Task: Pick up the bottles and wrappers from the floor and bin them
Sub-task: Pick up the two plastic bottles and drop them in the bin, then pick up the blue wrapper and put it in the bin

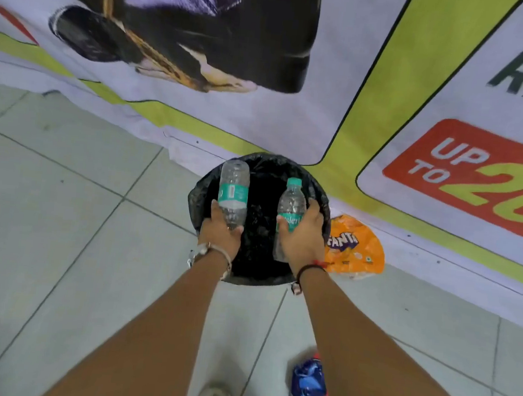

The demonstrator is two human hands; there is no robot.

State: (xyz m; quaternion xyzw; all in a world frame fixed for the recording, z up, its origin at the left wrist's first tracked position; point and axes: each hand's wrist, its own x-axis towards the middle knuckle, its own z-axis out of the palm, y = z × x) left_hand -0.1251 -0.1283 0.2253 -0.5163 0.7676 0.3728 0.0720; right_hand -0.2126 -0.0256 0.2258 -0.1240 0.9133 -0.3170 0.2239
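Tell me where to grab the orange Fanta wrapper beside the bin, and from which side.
Pinch the orange Fanta wrapper at its crumpled near edge, coming from above on the bin's right. It lies flat on the floor, so only a raised fold gives purchase. Both hands are full now: left hand, right hand, each holding a bottle.

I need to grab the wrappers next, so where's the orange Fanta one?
The orange Fanta wrapper lies on the floor just right of the black bin, beside the right hand, at the banner's edge.
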